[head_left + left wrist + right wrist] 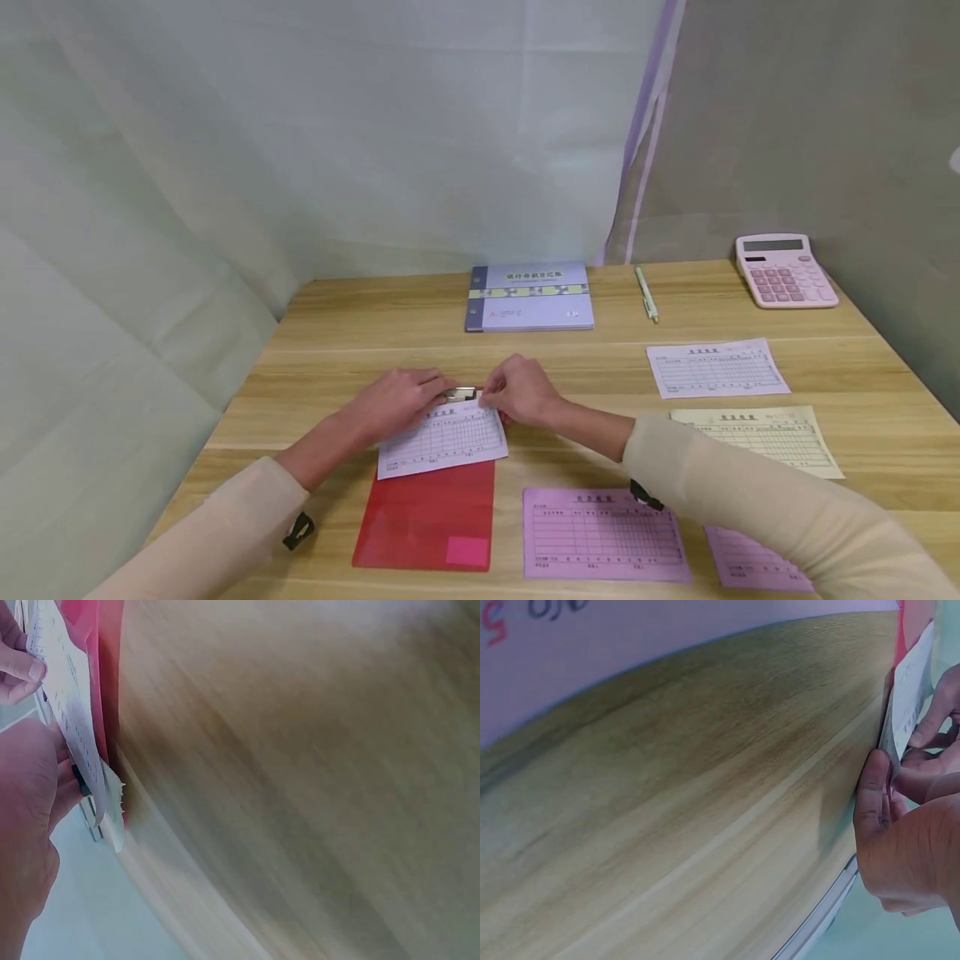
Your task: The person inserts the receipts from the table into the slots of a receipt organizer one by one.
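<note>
A red clip folder [427,521] with a pink label near its lower edge lies on the wooden table. Across its upper part is a white printed form [446,442], tilted slightly. My left hand [397,400] curls its fingers at the metal clip [460,393] along the folder's top, over the form's upper left. With thumb and forefinger, my right hand [525,392] pinches the form's upper right corner. In the left wrist view, a pale sheet with a jagged edge [115,806] shows beneath the form. The left fingertips are partly hidden behind the paper there.
A blue account book [532,304], a green pen [647,293] and a pink calculator [787,279] sit along the back. To the right lie a white form [718,371], a yellow form [795,446] and two pink forms [570,537], partly under my right sleeve.
</note>
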Action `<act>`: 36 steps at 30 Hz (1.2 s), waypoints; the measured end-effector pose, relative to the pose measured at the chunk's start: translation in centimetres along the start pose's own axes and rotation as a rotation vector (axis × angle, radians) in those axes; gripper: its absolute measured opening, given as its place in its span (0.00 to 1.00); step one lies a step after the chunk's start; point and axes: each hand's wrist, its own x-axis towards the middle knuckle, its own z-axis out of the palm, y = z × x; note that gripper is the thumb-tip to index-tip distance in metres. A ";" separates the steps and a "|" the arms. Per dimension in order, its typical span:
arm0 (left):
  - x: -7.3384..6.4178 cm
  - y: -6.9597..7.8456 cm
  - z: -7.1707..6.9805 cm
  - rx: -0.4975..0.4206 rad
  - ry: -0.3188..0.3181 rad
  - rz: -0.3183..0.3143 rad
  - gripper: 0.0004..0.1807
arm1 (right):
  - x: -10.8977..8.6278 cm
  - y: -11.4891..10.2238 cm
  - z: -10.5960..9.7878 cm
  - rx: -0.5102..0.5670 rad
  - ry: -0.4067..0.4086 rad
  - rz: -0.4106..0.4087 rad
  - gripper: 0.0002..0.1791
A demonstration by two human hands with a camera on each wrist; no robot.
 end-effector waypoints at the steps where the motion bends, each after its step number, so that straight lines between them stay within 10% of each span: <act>1: 0.0 0.0 0.0 0.002 0.001 0.002 0.22 | 0.0 0.0 0.0 -0.004 0.002 -0.001 0.04; 36: -0.1 0.5 0.0 0.066 0.002 0.021 0.26 | 0.4 -0.4 0.1 -0.046 0.015 0.015 0.09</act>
